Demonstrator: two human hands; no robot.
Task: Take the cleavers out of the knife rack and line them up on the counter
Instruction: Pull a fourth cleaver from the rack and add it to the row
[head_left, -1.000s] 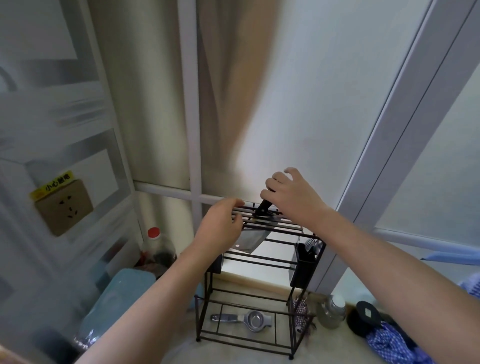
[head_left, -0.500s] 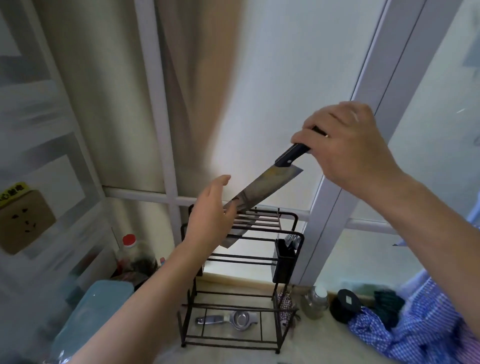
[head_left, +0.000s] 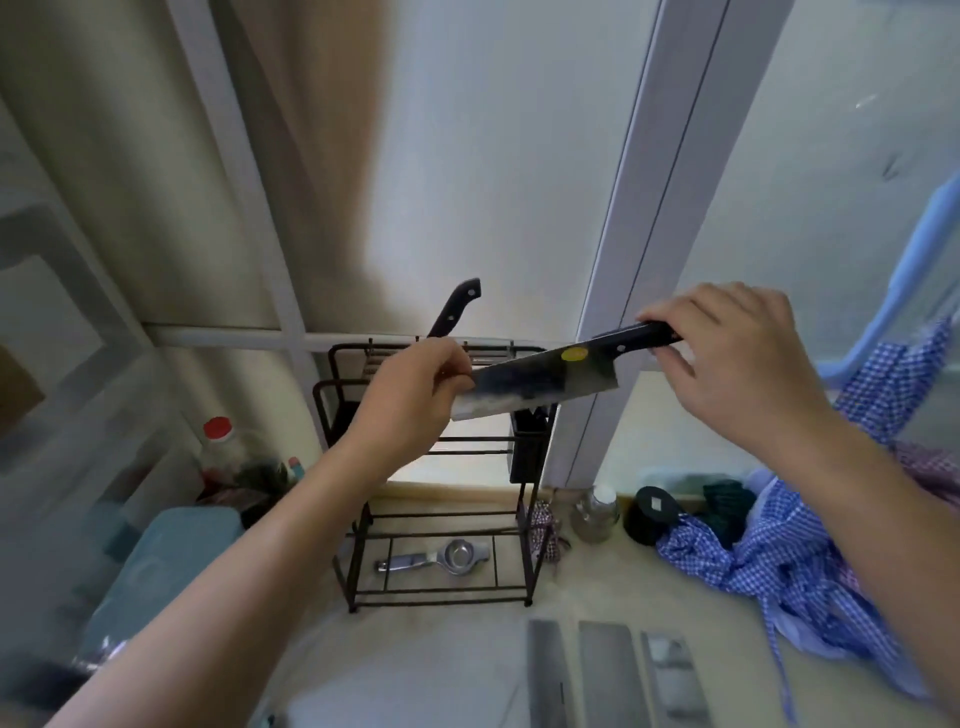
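A cleaver (head_left: 540, 382) with a dark blade, a yellow sticker and a black handle hangs level in the air in front of the black wire knife rack (head_left: 441, 467). My right hand (head_left: 737, 364) grips its handle. My left hand (head_left: 415, 400) pinches the far tip of the blade. Another black knife handle (head_left: 454, 312) sticks up from the top of the rack. Three cleaver blades (head_left: 608, 675) lie side by side on the pale counter (head_left: 441, 654) at the bottom edge, their handles out of view.
A metal squeezer (head_left: 436, 556) lies on the rack's bottom shelf. A red-capped bottle (head_left: 221, 447) and a blue box (head_left: 156, 566) stand at the left. A small jar (head_left: 595, 512), a black round object (head_left: 652, 512) and blue checked cloth (head_left: 789, 561) are at the right.
My right hand has lifted the cleaver out of the rack and brought it down level. My left hand left the rack and now holds the blade tip. The view tilted down, showing the counter.
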